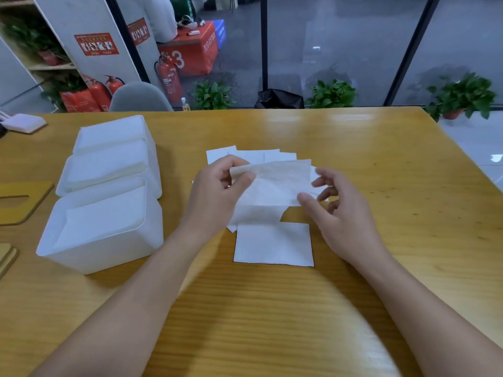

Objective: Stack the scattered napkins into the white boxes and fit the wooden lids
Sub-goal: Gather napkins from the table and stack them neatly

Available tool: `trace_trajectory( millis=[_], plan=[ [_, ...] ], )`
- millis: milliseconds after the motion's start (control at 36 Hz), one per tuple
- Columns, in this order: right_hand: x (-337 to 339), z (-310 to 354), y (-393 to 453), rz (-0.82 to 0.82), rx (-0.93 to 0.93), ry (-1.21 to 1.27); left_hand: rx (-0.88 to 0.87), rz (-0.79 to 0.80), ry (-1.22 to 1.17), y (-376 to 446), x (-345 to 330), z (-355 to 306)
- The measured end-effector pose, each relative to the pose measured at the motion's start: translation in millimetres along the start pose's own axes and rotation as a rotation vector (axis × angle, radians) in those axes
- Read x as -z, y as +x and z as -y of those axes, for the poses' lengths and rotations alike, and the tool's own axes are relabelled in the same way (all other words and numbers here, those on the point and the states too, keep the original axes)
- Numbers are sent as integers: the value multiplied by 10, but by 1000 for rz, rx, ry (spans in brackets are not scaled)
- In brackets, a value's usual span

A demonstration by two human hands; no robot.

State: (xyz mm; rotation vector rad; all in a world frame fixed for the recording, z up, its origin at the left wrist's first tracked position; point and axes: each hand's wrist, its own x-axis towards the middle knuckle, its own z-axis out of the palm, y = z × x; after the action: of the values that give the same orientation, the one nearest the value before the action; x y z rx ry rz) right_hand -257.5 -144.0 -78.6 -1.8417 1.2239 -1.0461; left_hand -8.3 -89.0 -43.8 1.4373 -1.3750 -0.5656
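Observation:
My left hand (215, 191) pinches the upper left corner of a white napkin (272, 186) lifted above the table. My right hand (334, 208) is at the napkin's lower right corner, thumb against its edge and fingers loosely spread. Under it lie several scattered napkins (250, 155), and one flat napkin (273, 244) lies nearer to me. Three white boxes stand in a row on the left: the near box (152, 235), the middle box (61, 183) and the far box (148, 131), all without lids and holding napkins. Wooden lids lie at the left edge, one slotted lid (24, 202) and another lid (6, 257).
The wooden table (353, 148) ends at the right, with a tiled floor beyond. A white device (24, 122) sits at the far left corner. A grey chair (140, 97), fire extinguishers and potted plants stand behind the table by the glass wall.

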Motion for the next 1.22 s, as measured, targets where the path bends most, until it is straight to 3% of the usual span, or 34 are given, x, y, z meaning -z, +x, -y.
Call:
trace_trajectory(
  millis=[194, 417, 833, 1028, 1222],
  plan=[
    [19, 101, -40, 123, -73, 323, 136, 133, -108, -397, 18, 84],
    [58, 16, -100, 275, -126, 107, 153, 229, 146, -574, 70, 235],
    [-40, -59, -137, 236, -44, -86, 48, 188, 457, -572, 51, 315],
    [-27, -38, -157, 230, 8, -153, 19, 111, 460, -555, 31, 334],
    [-49, -131, -102, 130, 108, -306, -37, 135, 526, -472, -22, 404]
  ],
)
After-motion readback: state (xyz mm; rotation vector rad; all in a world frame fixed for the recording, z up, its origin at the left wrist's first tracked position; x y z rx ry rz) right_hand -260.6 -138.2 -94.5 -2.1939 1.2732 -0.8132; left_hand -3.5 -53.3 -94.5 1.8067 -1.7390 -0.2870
